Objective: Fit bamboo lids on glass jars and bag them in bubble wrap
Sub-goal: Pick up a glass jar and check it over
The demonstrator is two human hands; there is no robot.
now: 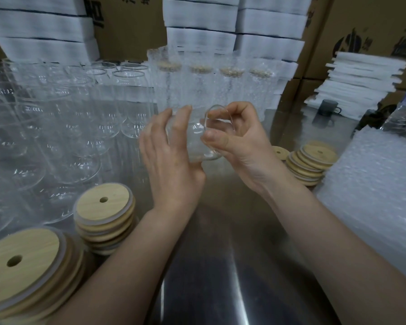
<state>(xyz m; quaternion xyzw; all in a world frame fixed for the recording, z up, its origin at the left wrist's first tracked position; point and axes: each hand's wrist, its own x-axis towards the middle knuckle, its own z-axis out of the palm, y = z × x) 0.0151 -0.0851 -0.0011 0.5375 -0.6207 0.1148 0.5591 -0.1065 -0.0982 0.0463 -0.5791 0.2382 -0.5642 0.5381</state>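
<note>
Here, the right hand (239, 143) pinches the glass jar (196, 143) by its rim, the left hand (171, 160) lays straight fingers along its side; bamboo lids (103, 204) stacked at seven o'clock.

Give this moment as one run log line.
jar: tilted, no lid | left hand: flat against jar | right hand: pinches rim | lids: in stacks

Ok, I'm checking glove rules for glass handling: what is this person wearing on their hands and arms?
Nothing visible. The left hand and right hand are bare, with no gloves, rings or watch showing. Both forearms are uncovered to the frame's edge; no sleeve is in view.
</note>
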